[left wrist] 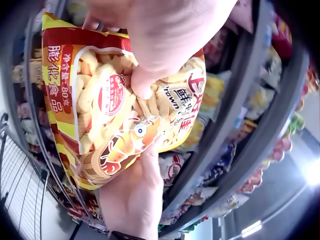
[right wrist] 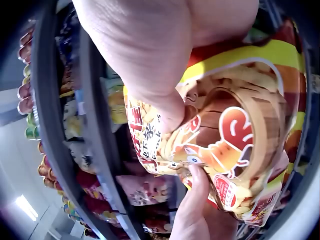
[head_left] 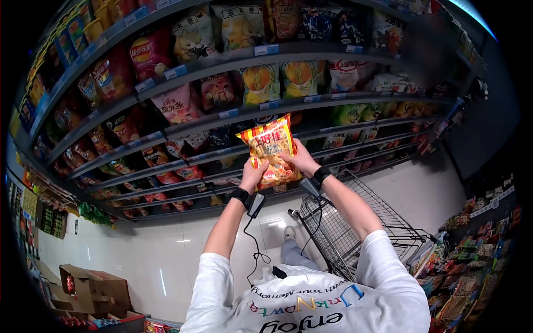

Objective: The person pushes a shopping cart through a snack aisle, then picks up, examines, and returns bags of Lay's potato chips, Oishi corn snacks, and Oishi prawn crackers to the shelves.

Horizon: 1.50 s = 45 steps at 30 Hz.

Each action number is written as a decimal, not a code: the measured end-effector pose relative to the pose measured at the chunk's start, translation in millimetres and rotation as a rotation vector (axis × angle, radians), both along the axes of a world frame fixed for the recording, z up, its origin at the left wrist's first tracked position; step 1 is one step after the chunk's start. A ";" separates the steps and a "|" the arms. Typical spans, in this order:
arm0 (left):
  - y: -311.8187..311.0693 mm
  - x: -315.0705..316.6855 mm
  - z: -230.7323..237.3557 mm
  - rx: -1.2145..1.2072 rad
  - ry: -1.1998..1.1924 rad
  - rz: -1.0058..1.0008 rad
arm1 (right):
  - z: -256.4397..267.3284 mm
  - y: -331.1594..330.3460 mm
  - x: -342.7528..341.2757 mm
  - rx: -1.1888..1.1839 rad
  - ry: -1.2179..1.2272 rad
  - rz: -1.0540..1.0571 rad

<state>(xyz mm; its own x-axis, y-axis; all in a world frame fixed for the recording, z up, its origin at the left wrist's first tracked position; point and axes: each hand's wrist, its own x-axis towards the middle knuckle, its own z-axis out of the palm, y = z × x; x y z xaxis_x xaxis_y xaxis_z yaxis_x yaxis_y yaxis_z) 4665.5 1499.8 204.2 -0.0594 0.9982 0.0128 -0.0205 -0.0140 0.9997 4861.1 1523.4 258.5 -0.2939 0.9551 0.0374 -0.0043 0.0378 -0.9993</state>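
A red and yellow striped bag of prawn crackers (head_left: 272,147) is held up in front of the shelves, its printed front facing me. My left hand (head_left: 255,173) grips its lower left side, thumb across the front. On the other side my right hand (head_left: 302,161) holds the edge the same way, thumb pressed on the printed face. The left wrist view shows the bag (left wrist: 125,100) close up, with a cartoon prawn on it. In the right wrist view the right thumb (right wrist: 172,112) lies on the bag; the fingers behind it are mostly hidden.
Curved-looking shelves (head_left: 222,114) full of snack bags stretch across the front. A wire shopping cart (head_left: 355,222) stands at my right, close to my leg. Cardboard boxes (head_left: 94,288) sit at the lower left, and another stocked shelf (head_left: 472,261) runs along the right.
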 end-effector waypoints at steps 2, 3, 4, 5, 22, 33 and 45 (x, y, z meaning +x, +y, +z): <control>43.9 3.7 64.6 0.145 0.210 0.019 | 62.2 33.5 8.7 0.173 -0.123 0.018; 68.4 4.6 91.2 0.213 0.303 0.045 | 87.0 51.5 15.0 0.248 -0.099 0.056; 75.3 8.9 136.6 0.227 0.431 0.100 | 114.0 67.3 20.5 0.348 -0.129 0.014; 98.8 8.1 157.6 0.347 0.487 0.125 | 149.3 73.4 24.2 0.412 -0.118 -0.001; 254.9 55.2 336.1 0.686 0.633 0.277 | 274.0 270.9 76.2 0.856 -0.110 -0.193; 300.3 69.2 309.4 0.517 0.825 0.438 | 263.4 302.4 56.6 0.824 -0.371 -0.524; 228.3 80.3 292.9 0.427 0.985 0.339 | 215.6 255.3 58.0 0.810 -0.530 -0.674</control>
<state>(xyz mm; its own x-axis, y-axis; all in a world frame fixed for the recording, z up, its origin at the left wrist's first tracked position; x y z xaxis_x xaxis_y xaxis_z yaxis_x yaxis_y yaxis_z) 4745.8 1728.1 497.1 -0.1018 0.8349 0.5409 0.8449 -0.2144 0.4900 4919.0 1778.7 474.1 0.1000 0.6772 0.7290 0.6675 0.4977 -0.5539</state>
